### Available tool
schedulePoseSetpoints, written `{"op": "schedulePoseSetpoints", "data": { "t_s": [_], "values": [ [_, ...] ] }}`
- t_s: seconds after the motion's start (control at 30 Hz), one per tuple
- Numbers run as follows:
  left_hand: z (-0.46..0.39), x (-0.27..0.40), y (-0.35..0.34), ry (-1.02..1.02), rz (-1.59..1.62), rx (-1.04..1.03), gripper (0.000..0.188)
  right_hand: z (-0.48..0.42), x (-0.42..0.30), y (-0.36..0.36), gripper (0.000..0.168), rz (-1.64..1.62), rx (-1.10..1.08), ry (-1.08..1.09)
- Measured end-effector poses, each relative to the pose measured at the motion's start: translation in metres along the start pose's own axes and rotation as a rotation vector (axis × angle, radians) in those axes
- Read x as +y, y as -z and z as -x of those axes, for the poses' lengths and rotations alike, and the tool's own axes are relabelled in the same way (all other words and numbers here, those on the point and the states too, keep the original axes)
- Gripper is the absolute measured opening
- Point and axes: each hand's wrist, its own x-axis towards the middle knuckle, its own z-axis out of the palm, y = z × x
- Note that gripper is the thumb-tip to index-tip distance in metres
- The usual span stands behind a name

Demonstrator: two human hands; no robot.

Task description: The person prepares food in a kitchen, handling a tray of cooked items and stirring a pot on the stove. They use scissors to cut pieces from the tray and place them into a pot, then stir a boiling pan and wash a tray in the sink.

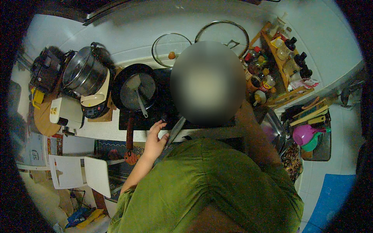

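Observation:
My left hand (157, 135) is at the stove's front edge, thumb and fingers apart, fingertips beside a dark knob (164, 117). Its thumb lies close to a long grey handle (176, 130); whether they touch is unclear. The handle runs up under a round blurred patch that hides what it belongs to. My right forearm (252, 125) reaches towards that patch; the right hand is out of sight. Left on the black cooktop (166, 102) stands a dark frying pan (119, 102) with a brown handle. A spatula (140, 100) with a grey handle rests in it.
Two glass lids (152, 52) (247, 38) lean on the wall behind. At left stand a steel steamer pot (84, 70) and a cream appliance (67, 112). Bottles (262, 72) and a wooden spice rack (275, 54) are at right, with pink (303, 135) and green (310, 145) scoops nearer.

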Motion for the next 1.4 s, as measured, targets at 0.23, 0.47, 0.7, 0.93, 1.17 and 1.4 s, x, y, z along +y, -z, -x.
{"op": "schedulePoseSetpoints", "data": {
  "t_s": [0.23, 0.47, 0.7, 0.93, 1.17, 1.4],
  "values": [
    [-0.011, 0.001, -0.012, -0.069, -0.001, -0.009, 0.041, 0.056, -0.027, 0.083, 0.05, 0.097, -0.212, -0.248],
    [-0.02, 0.002, -0.021, -0.099, 0.0, -0.029, 0.04, 0.091, -0.031, 0.078, 0.051, 0.146, -0.275, -0.222],
    [-0.02, 0.002, -0.021, -0.065, 0.016, -0.032, 0.04, 0.089, -0.019, 0.043, 0.043, 0.127, -0.2, -0.163],
    [-0.011, -0.005, -0.016, -0.025, 0.065, -0.017, 0.039, 0.069, 0.027, 0.0, 0.047, 0.339, -0.063, -0.127],
    [-0.002, -0.009, -0.012, -0.041, 0.011, 0.012, 0.041, 0.032, 0.021, -0.011, 0.039, 0.364, -0.073, -0.227],
    [-0.001, -0.002, -0.008, -0.031, -0.042, 0.006, 0.04, 0.005, 0.02, -0.021, 0.044, 0.246, 0.077, 0.023]
  ]
}}
